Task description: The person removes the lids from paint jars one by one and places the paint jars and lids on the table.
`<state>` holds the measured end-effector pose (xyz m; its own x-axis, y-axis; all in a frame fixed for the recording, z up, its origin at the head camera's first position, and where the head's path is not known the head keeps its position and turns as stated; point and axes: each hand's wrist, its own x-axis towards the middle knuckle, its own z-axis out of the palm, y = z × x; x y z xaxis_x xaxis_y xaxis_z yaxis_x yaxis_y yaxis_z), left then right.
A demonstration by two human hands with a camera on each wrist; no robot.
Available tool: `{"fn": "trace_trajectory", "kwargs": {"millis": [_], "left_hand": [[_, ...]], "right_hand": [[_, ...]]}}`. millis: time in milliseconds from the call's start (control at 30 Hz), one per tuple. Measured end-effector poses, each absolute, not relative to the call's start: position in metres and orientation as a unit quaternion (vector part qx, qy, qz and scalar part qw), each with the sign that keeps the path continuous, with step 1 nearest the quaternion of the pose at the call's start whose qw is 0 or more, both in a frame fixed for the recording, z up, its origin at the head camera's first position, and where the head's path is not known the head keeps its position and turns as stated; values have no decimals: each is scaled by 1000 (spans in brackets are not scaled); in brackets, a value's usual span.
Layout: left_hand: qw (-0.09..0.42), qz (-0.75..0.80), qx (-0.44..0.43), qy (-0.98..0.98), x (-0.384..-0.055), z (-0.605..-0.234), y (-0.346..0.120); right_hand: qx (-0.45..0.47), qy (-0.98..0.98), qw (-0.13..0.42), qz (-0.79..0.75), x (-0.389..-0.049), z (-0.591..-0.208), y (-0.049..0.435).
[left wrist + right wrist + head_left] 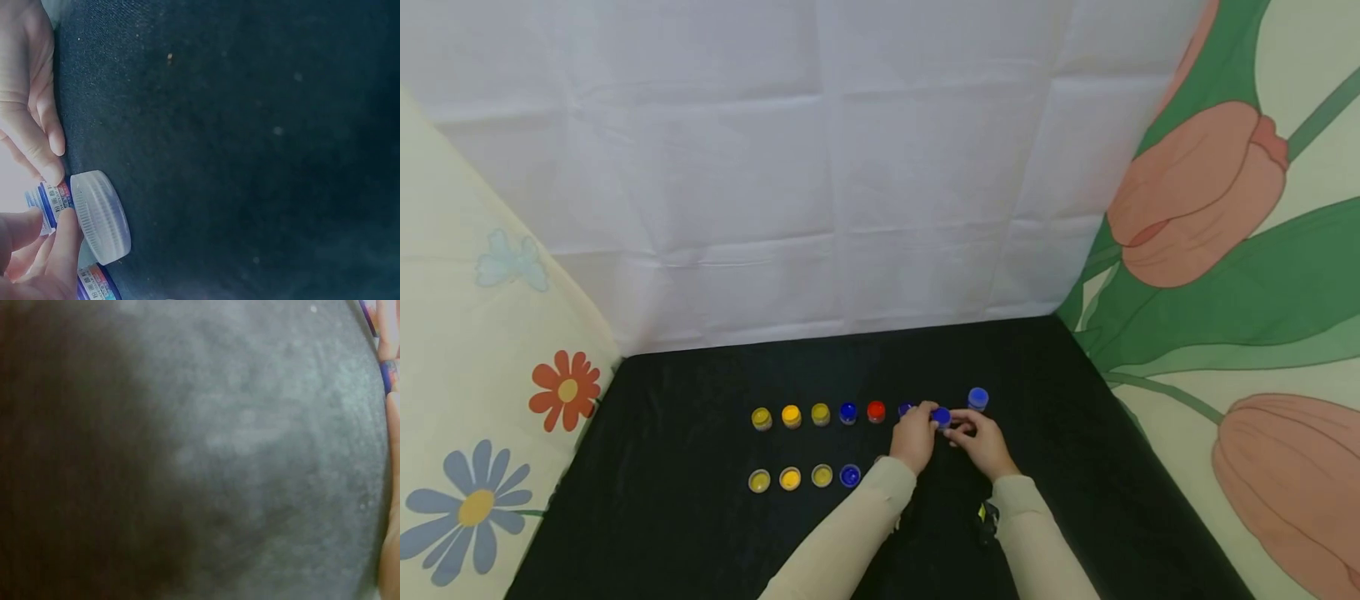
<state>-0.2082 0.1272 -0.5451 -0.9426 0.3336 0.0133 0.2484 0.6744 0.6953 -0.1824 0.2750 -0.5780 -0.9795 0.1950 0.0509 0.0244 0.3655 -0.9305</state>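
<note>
Both hands meet at a small blue paint pot (942, 417) on the right part of the table. My left hand (914, 435) pinches it from the left; my right hand (983, 442) has its thumb and forefinger on the other side. The left wrist view shows the pot's printed label (58, 197) between the fingertips, with a white ribbed lid (101, 215) beside it. Only a sliver of the pot (390, 376) appears at the right wrist view's edge. Partly behind my left fingers is another blue pot (906, 409).
Leftward runs a row of pots: a red pot (876, 411), a blue pot (847, 412) and several yellowish ones. In front lie round lids with matching colours, such as a blue lid (850, 476). One more blue pot (977, 398) stands behind my right hand. Black cloth (685, 500) covers the table.
</note>
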Motion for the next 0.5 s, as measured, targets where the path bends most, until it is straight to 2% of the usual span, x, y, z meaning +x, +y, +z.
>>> {"fn": "trace_trajectory", "kwargs": {"millis": [333, 500], "left_hand": [[84, 389, 149, 905, -213, -543, 126], [66, 370, 172, 911, -212, -542, 125]], "right_hand": [[-67, -821, 66, 562, -181, -577, 276], [-63, -824, 69, 558, -181, -576, 276]]}}
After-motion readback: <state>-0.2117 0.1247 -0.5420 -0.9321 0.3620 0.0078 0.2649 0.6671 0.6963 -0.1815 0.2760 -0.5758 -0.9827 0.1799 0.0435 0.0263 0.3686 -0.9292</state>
